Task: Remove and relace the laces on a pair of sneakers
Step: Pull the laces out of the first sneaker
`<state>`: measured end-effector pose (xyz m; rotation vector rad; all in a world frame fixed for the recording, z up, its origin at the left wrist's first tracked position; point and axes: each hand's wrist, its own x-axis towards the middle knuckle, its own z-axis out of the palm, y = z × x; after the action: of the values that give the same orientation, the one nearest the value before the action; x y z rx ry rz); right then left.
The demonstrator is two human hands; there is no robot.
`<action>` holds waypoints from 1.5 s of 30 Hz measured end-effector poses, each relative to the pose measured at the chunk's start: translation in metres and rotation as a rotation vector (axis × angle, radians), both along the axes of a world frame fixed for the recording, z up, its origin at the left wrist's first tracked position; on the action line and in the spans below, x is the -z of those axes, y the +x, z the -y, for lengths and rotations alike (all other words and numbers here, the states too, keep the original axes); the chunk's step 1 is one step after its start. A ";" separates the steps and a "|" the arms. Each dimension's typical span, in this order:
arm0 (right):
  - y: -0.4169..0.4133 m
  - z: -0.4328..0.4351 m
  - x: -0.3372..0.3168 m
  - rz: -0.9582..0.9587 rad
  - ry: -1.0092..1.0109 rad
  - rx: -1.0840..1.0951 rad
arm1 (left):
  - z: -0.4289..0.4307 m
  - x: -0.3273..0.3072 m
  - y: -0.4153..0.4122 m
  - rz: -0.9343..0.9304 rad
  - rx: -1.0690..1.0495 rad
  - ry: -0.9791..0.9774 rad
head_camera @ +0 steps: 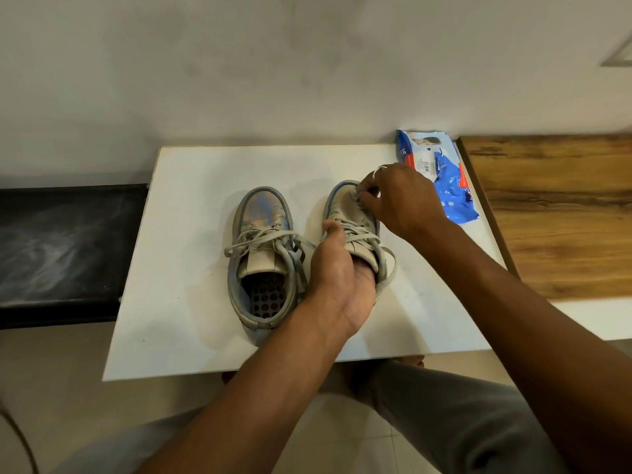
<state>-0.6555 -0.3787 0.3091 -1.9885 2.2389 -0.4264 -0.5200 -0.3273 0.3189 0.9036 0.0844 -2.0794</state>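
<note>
Left hand [337,268] clamped round right sneaker [349,213], collar hidden under palm. Right hand [400,196] fingertips pinched on lace [355,200] near toe; grip point obscured. Two sneakers, side by side on white board [191,234]; left sneaker [261,254] untouched. One blue packet [441,179], partly behind right hand.

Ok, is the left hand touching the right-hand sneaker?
Touching. The head view shows the left hand gripping the right-hand sneaker at its collar, thumb pressed over the laces, fingers wrapped into the opening.
</note>
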 end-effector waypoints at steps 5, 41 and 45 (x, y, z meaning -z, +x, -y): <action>-0.003 0.001 -0.009 0.168 0.200 -0.158 | 0.000 0.000 0.000 -0.003 -0.011 0.003; 0.004 0.011 0.005 0.039 -0.009 -0.343 | -0.001 -0.004 0.001 0.021 0.001 0.029; -0.001 0.012 0.005 -0.042 -0.093 -0.277 | 0.000 -0.004 0.001 0.024 0.018 0.027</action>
<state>-0.6569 -0.3908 0.3043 -2.3313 1.9559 -0.4666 -0.5189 -0.3269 0.3228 0.9481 0.0920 -2.0884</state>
